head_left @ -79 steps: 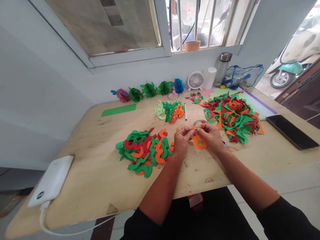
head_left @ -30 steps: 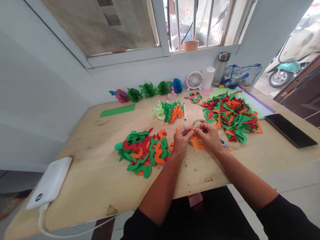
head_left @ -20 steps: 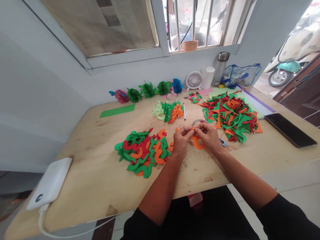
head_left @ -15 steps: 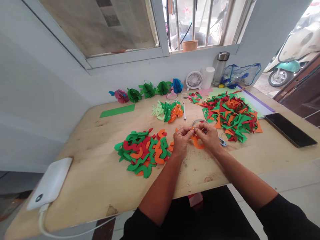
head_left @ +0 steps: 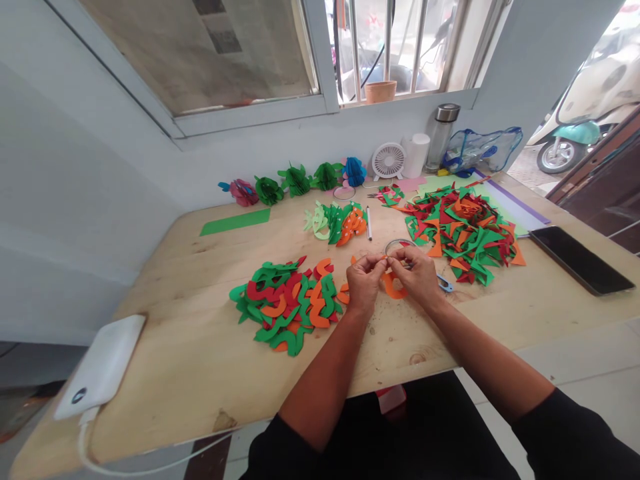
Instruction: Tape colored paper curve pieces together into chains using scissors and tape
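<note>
An orange paper cutout (head_left: 395, 287) with a curved shape hangs below my fingertips, just above the tabletop. My left hand (head_left: 365, 280) and my right hand (head_left: 416, 272) meet over it, thumbs and forefingers pinching its upper end. The fingers cover the pinched part. Left of my hands lies a heap of wavy green, red and orange paper cutouts (head_left: 287, 303). Beyond my right hand is a larger pile of paper scraps (head_left: 467, 230) in the same colours. Partly behind the right hand, a light blue handle (head_left: 445, 283) shows; the rest of that tool is hidden.
Along the wall stand folded paper flowers (head_left: 295, 180), a small white fan (head_left: 389, 161) and a glass bottle (head_left: 442, 137). A pen (head_left: 369, 223) lies beyond my hands. A phone (head_left: 580, 259) rests at the right, a white power bank (head_left: 101, 365) with a cable at the left.
The orange cutout has shifted slightly as my fingertips move at its upper end. Both hands stay in nearly the same place; the heaps are unchanged.
</note>
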Demonstrator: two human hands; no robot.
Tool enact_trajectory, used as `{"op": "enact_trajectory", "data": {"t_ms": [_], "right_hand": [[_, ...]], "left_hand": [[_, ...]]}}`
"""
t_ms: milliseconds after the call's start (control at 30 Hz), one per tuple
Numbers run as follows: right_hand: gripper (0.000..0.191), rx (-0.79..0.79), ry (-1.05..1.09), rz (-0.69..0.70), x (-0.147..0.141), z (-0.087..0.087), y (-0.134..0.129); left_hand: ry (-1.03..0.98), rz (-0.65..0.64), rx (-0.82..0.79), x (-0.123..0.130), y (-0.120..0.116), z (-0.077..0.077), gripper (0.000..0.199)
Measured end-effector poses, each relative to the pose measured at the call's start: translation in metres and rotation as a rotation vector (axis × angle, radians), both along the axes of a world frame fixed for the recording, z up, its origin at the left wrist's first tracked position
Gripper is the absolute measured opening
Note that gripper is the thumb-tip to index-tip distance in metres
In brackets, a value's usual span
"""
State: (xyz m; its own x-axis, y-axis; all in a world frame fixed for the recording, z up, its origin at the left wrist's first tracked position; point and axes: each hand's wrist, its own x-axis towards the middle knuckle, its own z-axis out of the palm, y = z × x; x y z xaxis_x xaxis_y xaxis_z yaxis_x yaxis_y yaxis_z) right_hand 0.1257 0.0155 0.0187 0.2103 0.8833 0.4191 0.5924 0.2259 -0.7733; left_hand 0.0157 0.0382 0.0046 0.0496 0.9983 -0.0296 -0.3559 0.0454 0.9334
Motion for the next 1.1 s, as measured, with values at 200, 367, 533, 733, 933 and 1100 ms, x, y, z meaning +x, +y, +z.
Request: {"op": "enact_trajectory", "data": {"t_ms": [200, 367, 533, 733, 933, 1100], "right_hand": [[0.019, 0.026, -0.059, 0.016, -0.001, 0.001, -0.001], [0.020, -0.004, -0.005, 0.001, -0.001, 0.000, -0.001], [0.022, -0.041, 0.043, -0.029, -0.002, -0.001, -0.001], [0.025, -0.103, 0.161, -0.107, 0.004, -0.001, 0.002], [0.022, -0.160, 0.234, 0.037, 0.006, -0.001, 0.004], [0.016, -0.182, 0.245, 0.052, 0.003, -0.001, 0.003]], "left_hand": [[0.057, 0.063, 0.015, 0.000, 0.002, -0.002, 0.004], [0.072, 0.069, 0.030, 0.000, 0.003, -0.005, 0.005], [0.105, 0.066, 0.047, 0.000, 0.003, -0.006, 0.006], [0.116, 0.078, 0.012, -0.004, 0.001, 0.003, 0.007], [0.093, -0.028, 0.025, -0.005, 0.000, 0.005, 0.009], [0.079, -0.080, 0.042, -0.003, 0.002, -0.002, 0.015]]}}
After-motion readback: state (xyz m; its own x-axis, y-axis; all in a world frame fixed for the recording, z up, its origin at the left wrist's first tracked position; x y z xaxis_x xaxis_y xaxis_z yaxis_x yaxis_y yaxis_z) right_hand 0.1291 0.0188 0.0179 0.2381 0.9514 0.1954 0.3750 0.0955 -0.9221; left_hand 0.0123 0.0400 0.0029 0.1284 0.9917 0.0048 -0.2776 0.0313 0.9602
